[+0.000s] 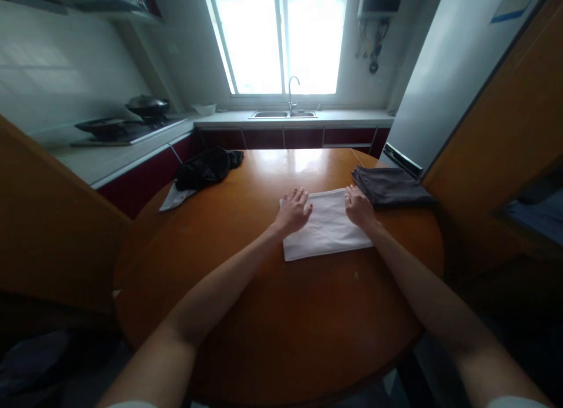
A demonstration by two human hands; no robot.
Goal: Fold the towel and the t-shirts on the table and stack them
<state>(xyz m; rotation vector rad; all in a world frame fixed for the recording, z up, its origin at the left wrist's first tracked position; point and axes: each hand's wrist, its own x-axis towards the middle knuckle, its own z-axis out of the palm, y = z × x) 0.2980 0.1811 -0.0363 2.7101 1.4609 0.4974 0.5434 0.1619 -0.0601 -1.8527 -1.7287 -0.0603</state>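
Observation:
A white folded cloth [328,226] lies flat on the round wooden table [246,314]. On its left edge rests my left hand [294,211], fingers spread and pointing away from me. My right hand [359,207] lies on the cloth's right part, near its far edge, with the fingers apart and slightly bent. Neither hand grips anything that I can see. Just beyond my right hand, a dark grey folded cloth [391,186] sits on the table's right side.
A black crumpled cloth [209,167] lies at the table's far left, with a whitish piece [176,198] under it. Beyond are a counter with a sink [281,114], a stove with a lidded pan [148,106], and a fridge [453,74] at the right.

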